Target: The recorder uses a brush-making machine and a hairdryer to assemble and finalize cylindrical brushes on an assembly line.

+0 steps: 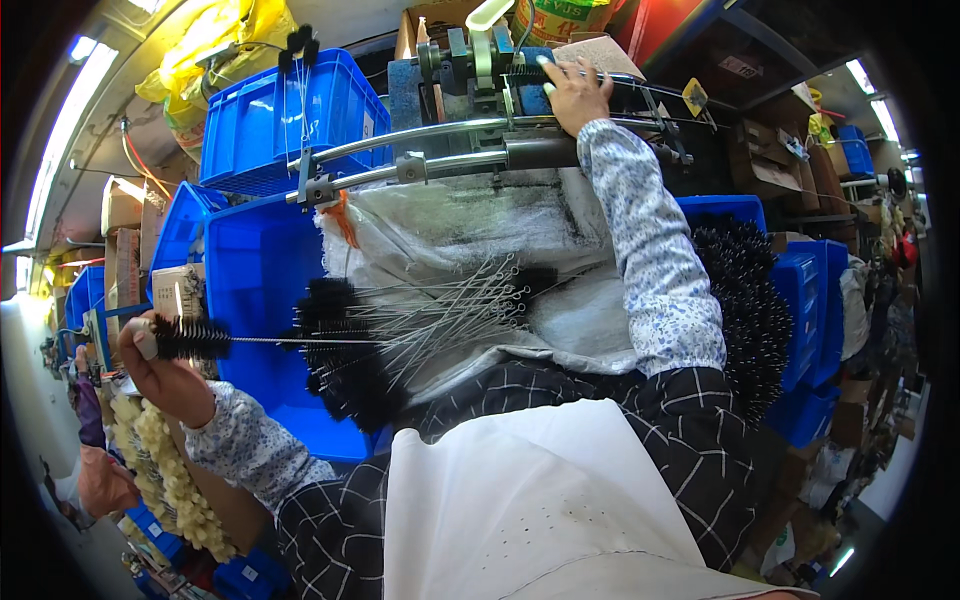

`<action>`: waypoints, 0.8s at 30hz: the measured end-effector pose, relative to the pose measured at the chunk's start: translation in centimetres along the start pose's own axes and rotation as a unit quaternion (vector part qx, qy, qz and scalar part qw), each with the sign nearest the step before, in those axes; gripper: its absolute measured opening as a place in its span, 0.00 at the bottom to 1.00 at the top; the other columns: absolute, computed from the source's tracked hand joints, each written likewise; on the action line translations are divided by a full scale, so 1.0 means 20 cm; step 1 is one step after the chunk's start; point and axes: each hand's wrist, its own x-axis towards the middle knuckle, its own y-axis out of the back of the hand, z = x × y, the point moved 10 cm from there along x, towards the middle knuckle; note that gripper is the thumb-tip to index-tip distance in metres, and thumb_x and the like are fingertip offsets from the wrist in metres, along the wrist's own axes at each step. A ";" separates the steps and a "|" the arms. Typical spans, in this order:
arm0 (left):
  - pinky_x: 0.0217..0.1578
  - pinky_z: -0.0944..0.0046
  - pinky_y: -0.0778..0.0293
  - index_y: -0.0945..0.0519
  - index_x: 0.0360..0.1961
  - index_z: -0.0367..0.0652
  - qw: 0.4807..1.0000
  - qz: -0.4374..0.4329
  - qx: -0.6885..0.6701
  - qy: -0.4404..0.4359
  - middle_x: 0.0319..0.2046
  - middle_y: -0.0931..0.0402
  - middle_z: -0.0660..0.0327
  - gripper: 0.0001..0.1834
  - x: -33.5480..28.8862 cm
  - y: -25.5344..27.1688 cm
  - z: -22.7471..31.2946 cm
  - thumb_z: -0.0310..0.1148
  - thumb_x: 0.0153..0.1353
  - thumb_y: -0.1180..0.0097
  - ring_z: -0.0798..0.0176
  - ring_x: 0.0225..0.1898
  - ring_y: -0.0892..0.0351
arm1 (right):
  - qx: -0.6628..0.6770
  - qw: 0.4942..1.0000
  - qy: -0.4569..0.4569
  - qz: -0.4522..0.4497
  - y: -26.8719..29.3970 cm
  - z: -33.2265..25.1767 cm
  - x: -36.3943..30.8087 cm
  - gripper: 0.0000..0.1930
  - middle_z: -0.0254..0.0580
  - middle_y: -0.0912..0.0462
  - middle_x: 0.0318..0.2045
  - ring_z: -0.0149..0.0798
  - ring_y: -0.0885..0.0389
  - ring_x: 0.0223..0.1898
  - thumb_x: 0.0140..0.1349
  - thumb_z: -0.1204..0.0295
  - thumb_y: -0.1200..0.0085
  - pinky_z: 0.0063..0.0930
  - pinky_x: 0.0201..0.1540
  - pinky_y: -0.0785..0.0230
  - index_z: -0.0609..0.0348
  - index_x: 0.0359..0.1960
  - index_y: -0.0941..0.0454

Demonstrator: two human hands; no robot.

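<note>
Left of the blue bin [262, 250], the left hand [168, 375] pinches a black brush [195, 338] by its bristled end, its wire stretching across the bin to the pile of brushes [345, 385] on a pale sheet [580, 325]. Up at the machine [405, 95], the right hand [578, 95] rests with fingers loosely spread; whether they grip any part, I cannot tell. More bristles [740, 300] crowd beside the right sleeve [650, 235].

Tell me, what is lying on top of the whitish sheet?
A pile of wire-handled black brushes lies across the whitish sheet, looped ends pointing right. The pile hides the sheet beneath it; anything under the sheet is covered.
</note>
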 end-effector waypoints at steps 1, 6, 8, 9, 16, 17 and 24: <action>0.30 0.72 0.35 0.34 0.34 0.38 0.999 0.033 0.041 -0.011 0.28 0.31 0.59 0.11 -0.01 0.05 0.00 0.36 0.61 0.62 0.69 0.28 0.34 | -0.014 0.998 -0.052 -0.012 0.04 0.06 -0.02 0.21 0.36 0.32 0.49 0.39 0.43 0.54 0.54 0.65 0.56 0.48 0.51 0.53 0.41 0.52 0.37; 0.25 0.71 0.38 0.36 0.32 0.36 0.996 -0.026 -0.084 -0.020 0.26 0.35 0.57 0.13 -0.02 0.04 0.01 0.37 0.61 0.62 0.68 0.25 0.37 | 0.115 0.981 -0.150 -0.036 0.03 0.19 -0.11 0.20 0.38 0.29 0.45 0.39 0.35 0.48 0.51 0.65 0.52 0.43 0.49 0.47 0.52 0.48 0.33; 0.24 0.70 0.41 0.37 0.32 0.36 0.994 -0.037 -0.099 -0.039 0.25 0.37 0.56 0.13 0.00 0.03 0.03 0.37 0.60 0.62 0.67 0.24 0.40 | 0.129 0.981 -0.146 -0.016 0.01 0.17 -0.11 0.19 0.38 0.28 0.44 0.39 0.32 0.46 0.51 0.67 0.52 0.41 0.48 0.44 0.52 0.48 0.32; 0.26 0.69 0.39 0.37 0.33 0.37 0.989 -0.059 -0.119 -0.066 0.26 0.36 0.56 0.12 0.02 0.01 0.07 0.38 0.60 0.62 0.67 0.25 0.39 | 0.143 0.979 -0.145 -0.010 0.01 0.16 -0.10 0.19 0.38 0.28 0.44 0.39 0.32 0.46 0.51 0.67 0.52 0.41 0.48 0.43 0.53 0.47 0.31; 0.37 0.70 0.34 0.33 0.40 0.37 0.947 0.028 0.311 -0.070 0.35 0.32 0.58 0.13 0.09 0.25 -0.03 0.35 0.61 0.62 0.66 0.37 0.33 | 0.166 0.977 -0.135 0.000 0.01 0.03 -0.09 0.18 0.39 0.28 0.44 0.38 0.30 0.46 0.51 0.69 0.52 0.40 0.46 0.43 0.54 0.46 0.30; 0.38 0.71 0.34 0.33 0.40 0.36 0.935 0.040 0.348 -0.050 0.36 0.32 0.59 0.13 0.10 0.34 -0.08 0.35 0.61 0.62 0.66 0.39 0.33 | 0.169 0.976 -0.136 -0.002 0.01 0.01 -0.08 0.18 0.38 0.27 0.44 0.38 0.30 0.45 0.51 0.69 0.52 0.40 0.46 0.43 0.54 0.46 0.30; 0.46 0.65 0.34 0.34 0.46 0.32 0.963 0.207 0.173 -0.012 0.48 0.35 0.51 0.17 0.06 0.48 0.05 0.30 0.61 0.69 0.59 0.48 0.34 | 0.161 0.977 -0.140 0.001 0.03 -0.10 -0.07 0.17 0.38 0.26 0.41 0.37 0.29 0.43 0.52 0.70 0.53 0.40 0.45 0.43 0.54 0.45 0.29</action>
